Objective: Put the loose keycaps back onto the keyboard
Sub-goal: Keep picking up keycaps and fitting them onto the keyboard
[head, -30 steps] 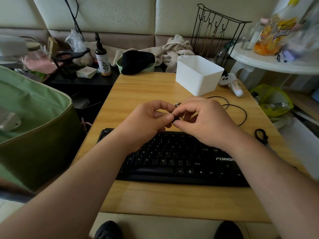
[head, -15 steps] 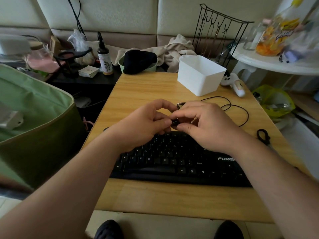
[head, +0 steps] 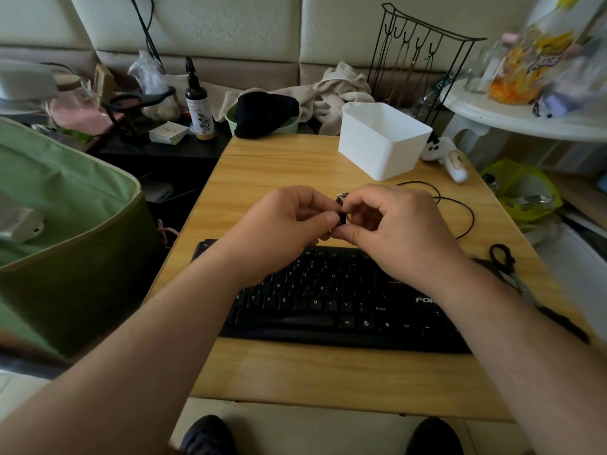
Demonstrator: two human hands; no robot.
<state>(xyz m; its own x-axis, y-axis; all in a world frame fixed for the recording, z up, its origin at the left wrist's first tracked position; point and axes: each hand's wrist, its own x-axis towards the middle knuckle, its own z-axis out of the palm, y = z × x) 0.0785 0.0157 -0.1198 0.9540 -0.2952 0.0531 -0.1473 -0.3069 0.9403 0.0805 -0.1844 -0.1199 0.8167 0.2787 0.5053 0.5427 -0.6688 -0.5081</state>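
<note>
A black keyboard [head: 331, 303] lies across the wooden table [head: 295, 169], partly covered by my forearms. Just above its far edge my left hand [head: 279, 231] and my right hand [head: 397, 228] meet fingertip to fingertip. Both pinch one small black keycap [head: 342, 220] between thumb and fingers. Most of the keycap is hidden by the fingers. The keyboard's upper rows under my hands cannot be seen.
A white plastic bin [head: 382, 139] stands at the table's back right. A black cable [head: 460, 211] loops behind my right hand. Black scissors [head: 507, 261] lie at the right edge. A green fabric bag [head: 65, 224] stands left of the table.
Both hands stay together on the keycap and have lifted slightly away from the keyboard; the fingers have turned the keycap a little. The camera has tilted a bit.
</note>
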